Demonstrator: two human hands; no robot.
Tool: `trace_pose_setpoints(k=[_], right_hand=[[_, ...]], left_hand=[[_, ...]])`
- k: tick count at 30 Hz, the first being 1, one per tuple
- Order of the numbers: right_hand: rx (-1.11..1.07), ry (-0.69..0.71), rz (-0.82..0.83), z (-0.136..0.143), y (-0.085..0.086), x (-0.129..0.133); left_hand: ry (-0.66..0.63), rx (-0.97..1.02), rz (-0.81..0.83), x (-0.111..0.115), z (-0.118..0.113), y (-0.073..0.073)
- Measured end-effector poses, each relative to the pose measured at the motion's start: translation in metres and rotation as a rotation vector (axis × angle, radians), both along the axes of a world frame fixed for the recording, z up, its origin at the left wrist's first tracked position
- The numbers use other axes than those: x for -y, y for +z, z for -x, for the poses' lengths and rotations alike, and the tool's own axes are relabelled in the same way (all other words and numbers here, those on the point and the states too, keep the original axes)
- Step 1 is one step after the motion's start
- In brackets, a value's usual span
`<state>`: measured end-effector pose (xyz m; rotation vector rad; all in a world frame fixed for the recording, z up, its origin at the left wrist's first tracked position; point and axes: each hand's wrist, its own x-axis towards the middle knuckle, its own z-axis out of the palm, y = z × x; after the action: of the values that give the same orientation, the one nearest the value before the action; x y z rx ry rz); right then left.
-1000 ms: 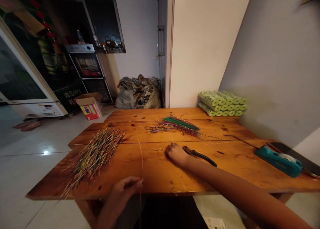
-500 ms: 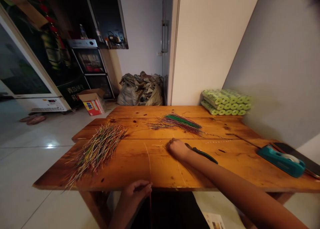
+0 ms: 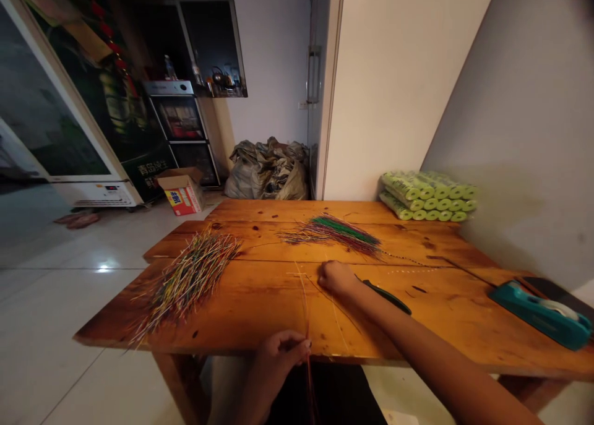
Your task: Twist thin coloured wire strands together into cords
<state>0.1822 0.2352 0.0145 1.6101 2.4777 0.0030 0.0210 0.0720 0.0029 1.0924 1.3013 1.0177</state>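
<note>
My left hand (image 3: 288,349) is at the table's front edge, thumb and fingertips pinched round a few thin wires (image 3: 305,301). The wires rise over the tabletop and also hang down below the hand, reddish there. Farther forward, my right hand (image 3: 337,278) rests on the wood with its fingers curled closed; what its fingertips hold, if anything, is hidden. Beside its wrist lies a dark green-handled hand tool (image 3: 388,297), partly covered by the arm. Loose thin wires (image 3: 338,320) lie on the boards between the hands.
At the left lies a heap of multicoloured wires (image 3: 195,270), some overhanging the edge. A green and purple wire bundle (image 3: 346,232) lies farther back. On the right are a teal tape dispenser (image 3: 541,313) and stacked yellow-green rolls (image 3: 429,196). All are on a wooden table (image 3: 260,313).
My left hand has shifted right with its wires, closer to my right hand. My right hand stays low on the table. The whole view has shifted slightly.
</note>
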Motion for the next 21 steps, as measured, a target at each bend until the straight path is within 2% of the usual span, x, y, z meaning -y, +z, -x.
trace_pose_setpoints(k=[7, 13, 21], right_hand=[[-0.055, 0.01, -0.051, -0.025, 0.0, 0.008], [-0.048, 0.063, -0.121, -0.015, -0.002, 0.011], [-0.026, 0.127, -0.116, -0.001, 0.007, 0.01]], left_hand=[[-0.013, 0.022, 0.061, 0.004, -0.004, -0.003], [-0.037, 0.027, 0.083, 0.005, -0.006, -0.007], [-0.051, -0.031, 0.092, 0.005, -0.001, -0.014]])
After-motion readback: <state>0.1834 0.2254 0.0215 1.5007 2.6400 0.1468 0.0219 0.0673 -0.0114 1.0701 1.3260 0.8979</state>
